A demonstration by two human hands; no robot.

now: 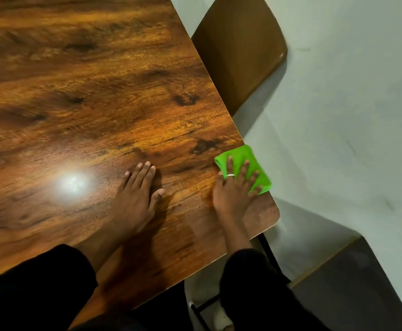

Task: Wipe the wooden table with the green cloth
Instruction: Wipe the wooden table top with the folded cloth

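We note the right hand (233, 187) pressing flat, fingers spread, on the green cloth (243, 167) at the tabletop (99, 103) edge; the left hand (135, 197) rests released. We advise even pressure, overlapping strokes.

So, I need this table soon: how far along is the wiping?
Done: cannot tell; no wet streaks show. In hand: the right hand presses the green cloth flat at the wooden table's right edge near the corner; the left hand rests flat. Left: unclear.

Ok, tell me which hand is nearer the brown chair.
Right. The right hand presses the green cloth at the table edge just below the chair; the left hand lies flat further inward.
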